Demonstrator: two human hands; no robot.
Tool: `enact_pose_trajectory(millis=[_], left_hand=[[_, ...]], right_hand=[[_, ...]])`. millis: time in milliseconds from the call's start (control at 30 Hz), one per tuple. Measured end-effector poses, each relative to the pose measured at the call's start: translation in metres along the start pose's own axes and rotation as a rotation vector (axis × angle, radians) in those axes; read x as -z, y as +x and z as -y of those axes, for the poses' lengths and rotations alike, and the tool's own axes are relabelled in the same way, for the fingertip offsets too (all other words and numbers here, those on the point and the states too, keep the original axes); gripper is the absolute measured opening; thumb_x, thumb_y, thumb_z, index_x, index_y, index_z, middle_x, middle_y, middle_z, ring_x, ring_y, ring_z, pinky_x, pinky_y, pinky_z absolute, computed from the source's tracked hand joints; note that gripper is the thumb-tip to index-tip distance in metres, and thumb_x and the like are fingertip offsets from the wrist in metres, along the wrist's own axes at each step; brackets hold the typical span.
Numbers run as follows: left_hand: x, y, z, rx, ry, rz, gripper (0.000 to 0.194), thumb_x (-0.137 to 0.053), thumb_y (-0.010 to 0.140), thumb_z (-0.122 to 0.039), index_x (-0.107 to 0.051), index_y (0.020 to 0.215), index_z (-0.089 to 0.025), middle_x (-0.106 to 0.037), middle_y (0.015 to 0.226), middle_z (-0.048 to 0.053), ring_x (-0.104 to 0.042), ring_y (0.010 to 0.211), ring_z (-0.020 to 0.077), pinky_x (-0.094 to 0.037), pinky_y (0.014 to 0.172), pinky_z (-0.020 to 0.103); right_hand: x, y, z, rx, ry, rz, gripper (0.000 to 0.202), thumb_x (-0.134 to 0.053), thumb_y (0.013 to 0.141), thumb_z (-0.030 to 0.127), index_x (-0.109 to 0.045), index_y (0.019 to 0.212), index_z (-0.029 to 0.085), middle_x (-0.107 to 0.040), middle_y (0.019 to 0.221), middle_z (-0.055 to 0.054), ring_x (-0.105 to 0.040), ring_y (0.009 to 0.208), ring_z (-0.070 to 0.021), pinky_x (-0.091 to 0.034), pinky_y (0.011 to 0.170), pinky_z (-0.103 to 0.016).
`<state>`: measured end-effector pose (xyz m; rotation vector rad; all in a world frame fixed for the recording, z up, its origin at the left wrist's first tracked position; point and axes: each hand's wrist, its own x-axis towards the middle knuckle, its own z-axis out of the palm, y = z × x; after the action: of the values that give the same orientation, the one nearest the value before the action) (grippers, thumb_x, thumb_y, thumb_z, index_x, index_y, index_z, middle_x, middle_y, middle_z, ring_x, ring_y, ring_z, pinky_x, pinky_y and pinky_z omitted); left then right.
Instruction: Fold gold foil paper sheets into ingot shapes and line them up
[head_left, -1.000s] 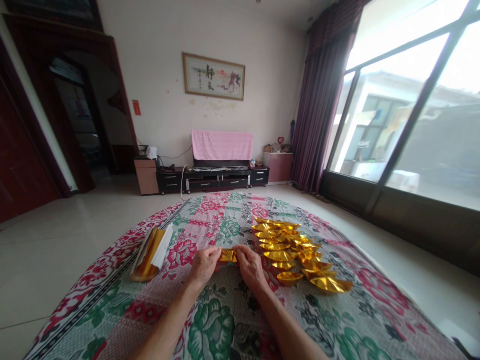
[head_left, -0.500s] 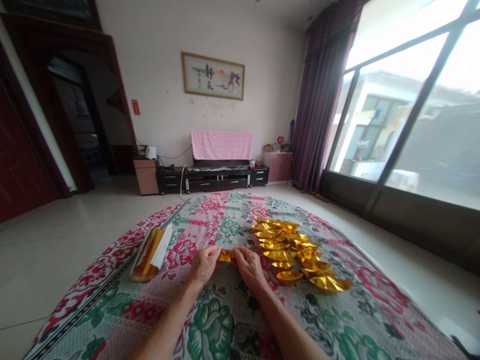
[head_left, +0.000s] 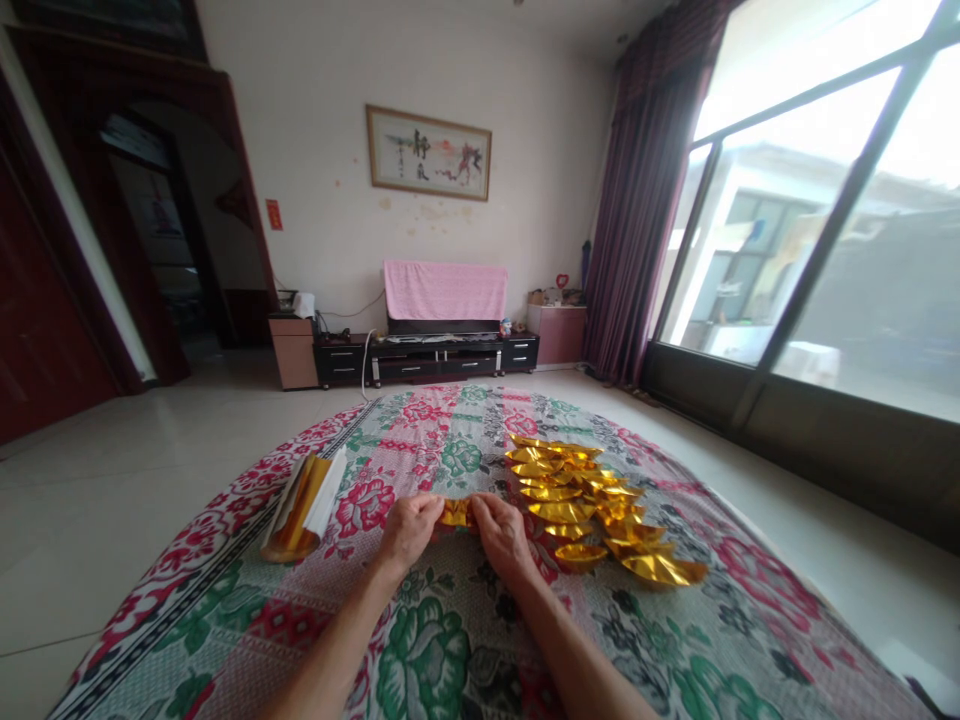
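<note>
**A:** Gold foil is what I see first: a small folded gold foil piece (head_left: 455, 513) held between the two hands, low over a floral quilt (head_left: 450, 640) spread on the floor.

**B:** How are the fingers set on it?

**A:** The left hand (head_left: 407, 530) is curled nearly closed, thumb and fingertips pinching the left end of the foil piece. The right hand (head_left: 501, 532) mirrors it, fingers bent and pressed together on the right end. The hands sit close, with only a short stretch of foil showing between them. I cannot tell whether the foil touches the quilt.

**B:** What lies around the foil piece?

**A:** Just right of it and beyond, a heap of folded gold ingots (head_left: 585, 505) covers the quilt, the nearest ones close beside the right hand. Well to the left of the foil piece lies a stack of gold paper sheets (head_left: 304, 505), curled, with white backs showing.

**B:** And farther off?

**A:** Well beyond the foil piece, against the back wall, stands a low dark cabinet (head_left: 427, 358) bearing something covered with a pink cloth (head_left: 445, 290). A framed picture (head_left: 428, 153) hangs above that. Far to the right of the foil piece are tall windows (head_left: 825, 220) and a purple curtain (head_left: 637, 200).
</note>
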<state>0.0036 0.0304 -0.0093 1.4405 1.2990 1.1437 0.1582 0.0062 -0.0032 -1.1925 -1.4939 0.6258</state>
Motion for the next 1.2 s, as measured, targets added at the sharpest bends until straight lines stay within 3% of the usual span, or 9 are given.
enact_pose_trajectory(millis=[67,267,433,867,1200], left_hand=[[0.0,-0.002,-0.003,0.039,-0.039,0.039,0.034,-0.053,0.073,-0.042,-0.07,0.087,-0.015,-0.068,0.069,0.006,-0.065,0.06,0.0186,-0.046,0.046,0.023],[-0.002,-0.006,-0.012,0.07,-0.079,-0.037,0.036,-0.056,0.071,-0.041,-0.069,0.089,-0.013,-0.07,0.073,0.008,-0.066,0.066,0.0201,-0.047,0.049,0.023],[0.0,-0.006,-0.015,0.124,-0.121,0.065,0.035,-0.056,0.072,-0.04,-0.069,0.089,-0.013,-0.071,0.075,0.009,-0.066,0.06,0.0182,-0.044,0.047,0.022],[-0.001,-0.004,-0.012,0.069,-0.114,0.027,0.037,-0.055,0.074,-0.042,-0.068,0.091,-0.012,-0.071,0.074,0.009,-0.066,0.058,0.0183,-0.045,0.047,0.023],[0.0,-0.008,-0.019,0.104,-0.119,0.058,0.035,-0.054,0.075,-0.04,-0.068,0.09,-0.012,-0.07,0.073,0.008,-0.065,0.056,0.0169,-0.044,0.047,0.022]], right_hand=[[0.001,0.0,0.002,-0.012,0.003,-0.004,0.038,-0.042,0.083,0.042,-0.061,0.066,0.015,-0.05,0.056,0.002,-0.044,0.054,-0.0102,-0.033,0.051,-0.018],[0.0,0.0,-0.002,-0.03,0.023,0.007,0.036,-0.042,0.083,0.042,-0.061,0.069,0.015,-0.049,0.057,0.001,-0.044,0.055,-0.0105,-0.033,0.05,-0.018],[-0.001,0.0,-0.003,-0.023,0.028,-0.003,0.038,-0.042,0.083,0.043,-0.06,0.066,0.014,-0.048,0.056,0.002,-0.042,0.055,-0.01,-0.033,0.05,-0.018],[0.0,0.0,0.001,-0.052,0.054,0.003,0.042,-0.043,0.08,0.049,-0.063,0.068,0.015,-0.051,0.056,0.001,-0.043,0.053,-0.0106,-0.033,0.049,-0.019],[0.0,0.0,0.002,-0.051,0.061,-0.004,0.042,-0.043,0.08,0.051,-0.059,0.064,0.015,-0.05,0.055,0.002,-0.043,0.053,-0.0103,-0.033,0.049,-0.019]])
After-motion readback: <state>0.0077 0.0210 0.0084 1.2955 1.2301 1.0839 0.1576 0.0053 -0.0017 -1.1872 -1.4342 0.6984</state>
